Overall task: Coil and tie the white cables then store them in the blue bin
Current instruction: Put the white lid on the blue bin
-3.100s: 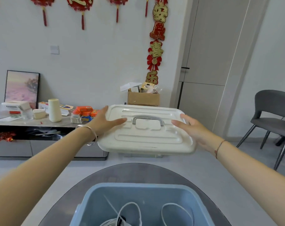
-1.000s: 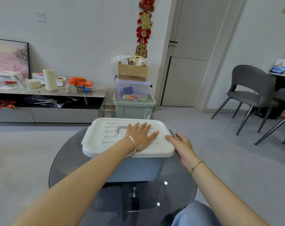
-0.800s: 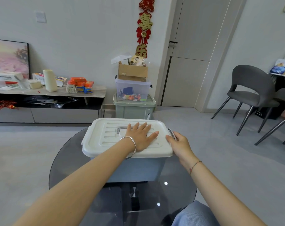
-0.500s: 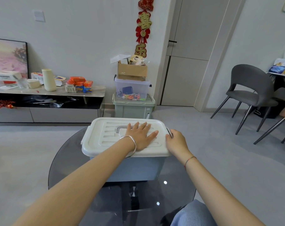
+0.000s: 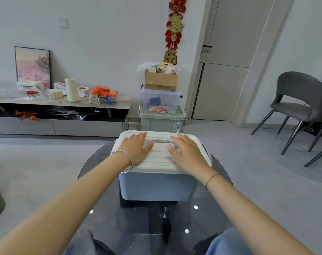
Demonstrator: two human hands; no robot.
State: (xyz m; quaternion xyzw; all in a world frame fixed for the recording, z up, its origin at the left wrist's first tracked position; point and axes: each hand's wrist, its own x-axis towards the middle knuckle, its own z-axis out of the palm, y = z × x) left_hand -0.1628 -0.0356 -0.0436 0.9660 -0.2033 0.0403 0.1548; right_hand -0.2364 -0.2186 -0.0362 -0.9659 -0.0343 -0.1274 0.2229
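Note:
The blue bin [image 5: 157, 186] stands on the round dark glass table [image 5: 105, 223] in front of me, with its white lid [image 5: 160, 160] on top. My left hand [image 5: 136, 149] lies flat on the lid's left half with straight fingers. My right hand [image 5: 187, 152] lies flat on the right half, fingers straight, beside the grey lid handle [image 5: 161, 142]. The white cables are hidden inside the bin.
Beyond the table stand a green bin [image 5: 162, 120], a clear bin [image 5: 160, 102] and a cardboard box [image 5: 161, 80], stacked by the wall. A low cluttered sideboard [image 5: 60, 107] runs along the left. Grey chairs [image 5: 300, 107] stand at the right.
The lid came down from mid-air onto the bin. My right hand has left the bin's right edge for the lid's top, and my left hand has slid to the lid's left half.

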